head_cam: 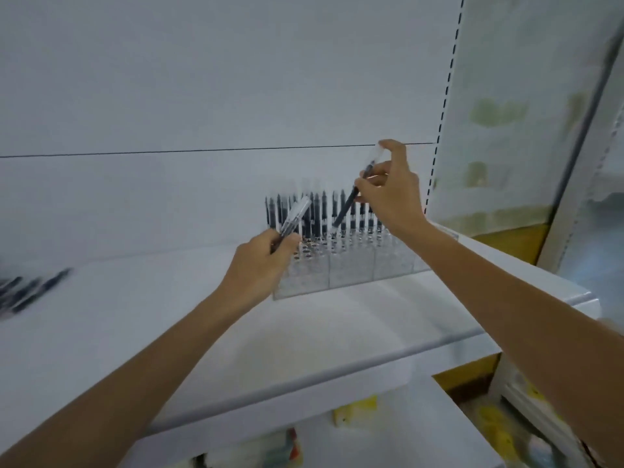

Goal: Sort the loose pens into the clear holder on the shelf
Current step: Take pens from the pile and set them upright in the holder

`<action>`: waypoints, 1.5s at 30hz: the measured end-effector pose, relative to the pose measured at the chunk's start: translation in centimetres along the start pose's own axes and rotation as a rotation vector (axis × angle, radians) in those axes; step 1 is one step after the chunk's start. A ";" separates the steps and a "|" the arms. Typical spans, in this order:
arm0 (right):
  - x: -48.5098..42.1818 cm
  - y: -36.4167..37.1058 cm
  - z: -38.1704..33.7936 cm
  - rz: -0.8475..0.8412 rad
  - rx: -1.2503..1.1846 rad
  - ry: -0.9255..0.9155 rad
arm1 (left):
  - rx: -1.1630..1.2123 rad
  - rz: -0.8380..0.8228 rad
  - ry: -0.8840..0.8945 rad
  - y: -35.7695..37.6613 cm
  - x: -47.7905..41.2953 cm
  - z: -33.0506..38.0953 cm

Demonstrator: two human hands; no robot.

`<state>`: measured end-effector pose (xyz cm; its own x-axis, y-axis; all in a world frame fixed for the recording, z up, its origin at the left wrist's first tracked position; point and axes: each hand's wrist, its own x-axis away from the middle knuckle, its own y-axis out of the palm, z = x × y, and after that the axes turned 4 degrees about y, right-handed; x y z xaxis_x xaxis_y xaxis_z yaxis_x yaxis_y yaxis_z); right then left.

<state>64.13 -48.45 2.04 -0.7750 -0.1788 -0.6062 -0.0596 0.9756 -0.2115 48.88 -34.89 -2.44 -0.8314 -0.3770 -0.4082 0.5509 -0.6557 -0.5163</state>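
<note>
Pens (317,211) stand upright in the back rows of the clear holder (351,271), which sits on the white shelf (169,315) close to the back panel (202,96) and toward the shelf's right end. The holder's front rows show open holes. The left hand (260,265) is at the holder's left front corner, its fingers (287,241) curled round a clear-capped pen (297,214) that slants up and to the right across the standing pens. The right hand (395,194) is raised above the holder's right half, its fingers (374,180) pinching a dark pen (347,206) near its upper end; the pen tilts, lower tip down among the standing pens, though blur hides whether it has entered a hole. Loose pens (30,292) lie in a blurred heap at the far left of the shelf, well apart from the holder, with bare shelf between. In front of the holder the shelf runs open to its rounded front lip (337,363). A slotted upright (445,96) bounds the panel just right of the raised hand.
</note>
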 end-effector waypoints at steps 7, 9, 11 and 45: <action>-2.5 2.0 2.1 -0.309 0.149 -0.302 | -0.108 0.183 -0.064 2.2 0.5 0.6; -2.4 2.2 2.8 -0.351 0.164 -0.354 | -0.102 0.218 -0.072 2.7 0.7 0.7; -2.2 2.3 3.3 -0.365 0.226 -0.423 | -0.072 0.252 -0.086 3.2 0.9 0.9; -3.4 -1.8 1.8 -0.202 -0.164 -0.289 | -0.181 0.299 -0.008 6.6 3.3 1.9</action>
<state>68.04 -49.80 3.13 -0.5298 -0.3754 -0.7605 -0.3110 0.9202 -0.2376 49.64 -41.66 -5.77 -0.6318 -0.5399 -0.5561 0.7733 -0.3894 -0.5004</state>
